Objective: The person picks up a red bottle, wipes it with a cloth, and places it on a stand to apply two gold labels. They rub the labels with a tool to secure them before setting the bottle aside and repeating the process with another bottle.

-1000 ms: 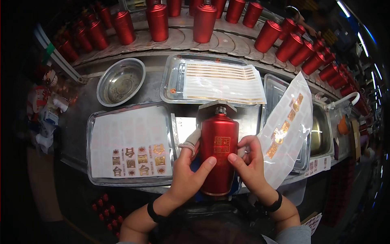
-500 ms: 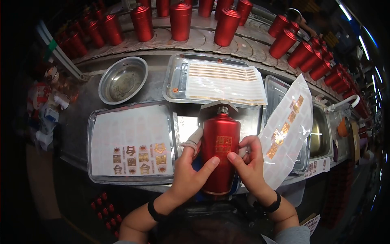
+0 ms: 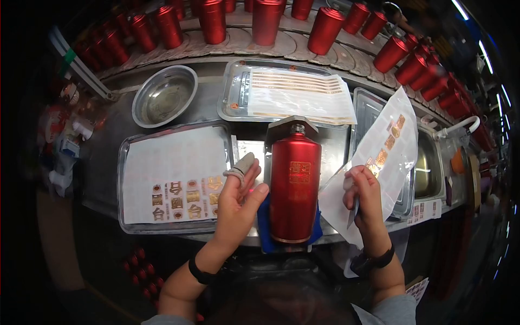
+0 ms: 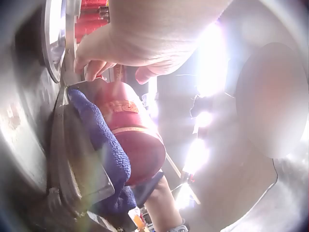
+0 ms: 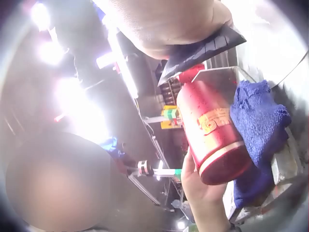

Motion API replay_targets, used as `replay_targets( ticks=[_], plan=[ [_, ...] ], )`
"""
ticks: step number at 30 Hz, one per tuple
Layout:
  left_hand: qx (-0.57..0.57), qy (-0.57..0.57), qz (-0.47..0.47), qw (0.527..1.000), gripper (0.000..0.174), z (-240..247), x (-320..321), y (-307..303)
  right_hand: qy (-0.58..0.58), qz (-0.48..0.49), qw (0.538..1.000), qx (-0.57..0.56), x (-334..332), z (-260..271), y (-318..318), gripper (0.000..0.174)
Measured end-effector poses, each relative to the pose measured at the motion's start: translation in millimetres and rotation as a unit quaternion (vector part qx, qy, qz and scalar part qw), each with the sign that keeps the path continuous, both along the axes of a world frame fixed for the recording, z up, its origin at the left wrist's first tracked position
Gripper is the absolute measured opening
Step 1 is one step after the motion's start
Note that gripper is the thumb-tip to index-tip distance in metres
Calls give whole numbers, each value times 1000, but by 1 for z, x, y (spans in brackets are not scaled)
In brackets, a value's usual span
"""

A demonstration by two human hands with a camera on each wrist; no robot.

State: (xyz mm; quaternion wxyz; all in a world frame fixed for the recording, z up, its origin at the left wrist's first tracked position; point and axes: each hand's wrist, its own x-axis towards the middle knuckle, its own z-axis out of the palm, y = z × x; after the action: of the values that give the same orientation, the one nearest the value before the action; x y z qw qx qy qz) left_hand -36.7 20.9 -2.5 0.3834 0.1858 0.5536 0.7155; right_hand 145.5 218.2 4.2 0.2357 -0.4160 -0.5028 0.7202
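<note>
Shows white gold-lettered sheet (image 3: 176, 162) in silvery rectangular tray (image 3: 162, 227), near edge of metal worktop (image 3: 115, 116). Spreads left hand (image 3: 236, 203) beside glossy red bottle (image 3: 295, 208); holds dark flat piece (image 5: 205, 53) in right hand (image 3: 366, 197).

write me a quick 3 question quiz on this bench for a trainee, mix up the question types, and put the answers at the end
1. Multiple choice: what colour is the cloth under the central red bottle? A) green B) blue C) white

2. True or false: the right hand is gripping that bottle by its neck.

3. Short answer: which is nearer to the person, the round metal bowl or the tray with the character sheet?

Key:
1. B, blue.
2. False; it is off to the side of the bottle, holding a thin flat piece.
3. The tray.
</note>
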Motion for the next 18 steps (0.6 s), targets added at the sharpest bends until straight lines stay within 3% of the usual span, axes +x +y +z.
replay_targets(
  ticks=[4,5,6,9,12,15,18],
  plan=[
    [13,41,-28,999,64,0,10,5,55,-56,981,-179,7,4,5,26],
    [18,50,-37,998,65,1,11,7,82,-52,968,-233,7,6,4,27],
    [22,61,-45,997,66,3,13,8,131,23,957,-259,10,4,3,25],
    [30,79,-50,995,67,8,15,11,110,38,973,-202,3,3,-11,24],
    [35,76,-37,996,66,9,16,13,43,61,996,-50,-16,13,-19,16],
    [36,74,-30,996,67,9,18,16,-7,96,991,94,-33,30,-32,16],
    [30,93,-12,995,69,4,20,17,23,100,993,56,-41,33,-35,15]
  ],
)
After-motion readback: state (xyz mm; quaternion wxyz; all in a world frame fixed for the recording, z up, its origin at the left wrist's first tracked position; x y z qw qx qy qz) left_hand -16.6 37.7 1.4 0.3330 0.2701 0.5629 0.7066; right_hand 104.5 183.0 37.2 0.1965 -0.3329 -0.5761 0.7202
